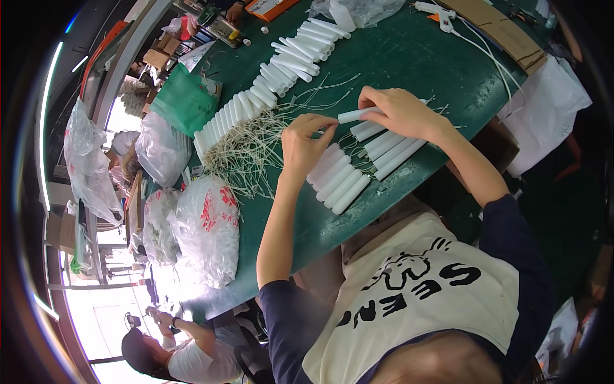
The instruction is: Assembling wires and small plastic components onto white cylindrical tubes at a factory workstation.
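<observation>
Left of centre, loose wires (246, 153) trail beside a tube row (276, 78), perhaps laid for easy reach. Centrally, the left hand (308, 137) pinches, contents unclear, at a tube's (350, 116) end; the right hand (400, 114) grasps that tube, seemingly steadying it.

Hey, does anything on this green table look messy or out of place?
The thin wires lie in a loose tangle along the long row of white tubes, and tubes toward the row's far end sit at uneven angles. Pale smudges mark the green table near its edge. Nothing looks clearly broken.
</observation>
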{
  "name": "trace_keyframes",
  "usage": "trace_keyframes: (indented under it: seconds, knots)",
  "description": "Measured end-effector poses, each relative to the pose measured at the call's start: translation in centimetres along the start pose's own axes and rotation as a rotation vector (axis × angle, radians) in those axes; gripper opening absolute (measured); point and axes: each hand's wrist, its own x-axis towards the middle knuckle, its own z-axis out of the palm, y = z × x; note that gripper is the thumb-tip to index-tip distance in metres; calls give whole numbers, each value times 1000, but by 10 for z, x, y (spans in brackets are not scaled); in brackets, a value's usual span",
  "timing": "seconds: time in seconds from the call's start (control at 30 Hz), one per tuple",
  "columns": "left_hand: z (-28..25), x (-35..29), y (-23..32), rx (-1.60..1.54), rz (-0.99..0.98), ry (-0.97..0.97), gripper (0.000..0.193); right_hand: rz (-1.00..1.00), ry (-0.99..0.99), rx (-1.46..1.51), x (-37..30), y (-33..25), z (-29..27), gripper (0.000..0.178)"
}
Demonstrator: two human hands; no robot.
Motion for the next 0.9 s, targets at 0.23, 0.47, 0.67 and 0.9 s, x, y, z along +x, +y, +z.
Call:
trace_keyframes:
  seconds: [0.23, 0.47, 0.67, 0.9]
  knots:
    - [4, -5, -3, -173, -174, 19, 13, -264, 143, -203, 3, 19, 9, 13]
    - [6, -7, -6, -157, -141, 22, 14, -136, 57, -124, 6, 10, 11, 17]
    - [9, -7, -2, -168, -164, 31, 15, -256, 134, -137, 5, 17, 12, 18]
    - [10, -9, -2, -171, -150, 47, 15, -286, 102, -262, 6, 22, 11, 19]
